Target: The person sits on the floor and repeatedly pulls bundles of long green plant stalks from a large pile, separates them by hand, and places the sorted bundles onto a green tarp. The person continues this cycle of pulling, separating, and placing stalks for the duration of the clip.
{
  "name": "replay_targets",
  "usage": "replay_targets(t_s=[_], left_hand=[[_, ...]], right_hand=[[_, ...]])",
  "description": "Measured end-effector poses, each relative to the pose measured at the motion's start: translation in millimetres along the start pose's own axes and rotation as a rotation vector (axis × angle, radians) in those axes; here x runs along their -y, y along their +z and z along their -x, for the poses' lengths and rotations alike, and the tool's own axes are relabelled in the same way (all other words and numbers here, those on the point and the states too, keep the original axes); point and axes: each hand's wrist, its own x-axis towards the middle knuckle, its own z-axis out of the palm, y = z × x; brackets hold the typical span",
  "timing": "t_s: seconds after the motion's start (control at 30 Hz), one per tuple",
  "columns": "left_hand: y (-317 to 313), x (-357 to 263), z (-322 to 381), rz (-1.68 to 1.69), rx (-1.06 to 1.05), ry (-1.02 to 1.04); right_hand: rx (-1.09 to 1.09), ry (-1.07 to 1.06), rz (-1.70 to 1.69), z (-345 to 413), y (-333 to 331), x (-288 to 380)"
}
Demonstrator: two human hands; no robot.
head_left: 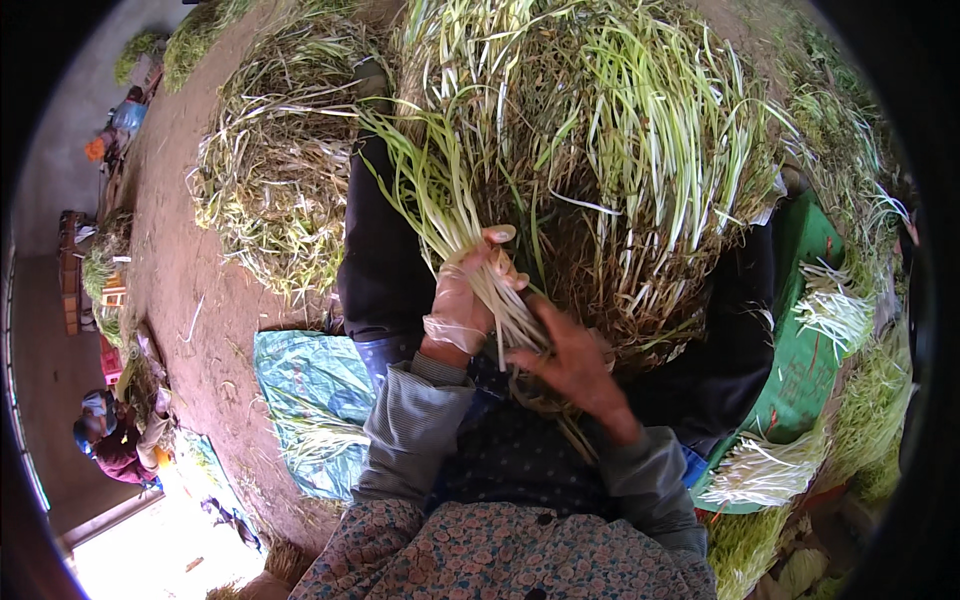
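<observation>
A bunch of long green-and-white stalks, probably garlic chives [442, 202], is held in my left hand [469, 296], which wears a thin clear glove. Its leafy ends point up and left, its pale ends down toward my right hand [574, 360]. That hand, slightly blurred, has its fingers spread beside the pale ends; whether they touch them is unclear. Some dry brownish leaves [559, 420] hang below it against my dark dotted apron. Between my legs, just beyond my hands, lies a large heap of the same stalks [652, 150] with brown, withered matter at their base.
A heap of withered leaves [277, 172] lies at the upper left. Stalks rest on a green plastic sheet [315, 375] on the dirt floor. At right, a green board-like surface [802, 375] carries bundles of trimmed pale stalks [765, 472]. Another person [120, 442] sits at the far left.
</observation>
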Motion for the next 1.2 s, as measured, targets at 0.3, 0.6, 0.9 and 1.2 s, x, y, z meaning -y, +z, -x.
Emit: replay_targets(t_s=[0.3,0.6,0.9,1.2], left_hand=[[-5,10,8,-0.091,-0.028,-0.047],[3,12,22,-0.229,-0.151,-0.255],[62,-70,29,-0.249,0.133,-0.252],[29,-139,181,-0.813,-0.277,-0.546]], right_hand=[[0.143,0.513,-1.107,8,-4,-20],[0.156,0.18,-0.115,18,44,-29],[0.197,-0.21,0.256,33,51,-45],[0.057,-0.046,0.051,28,14,-34]])
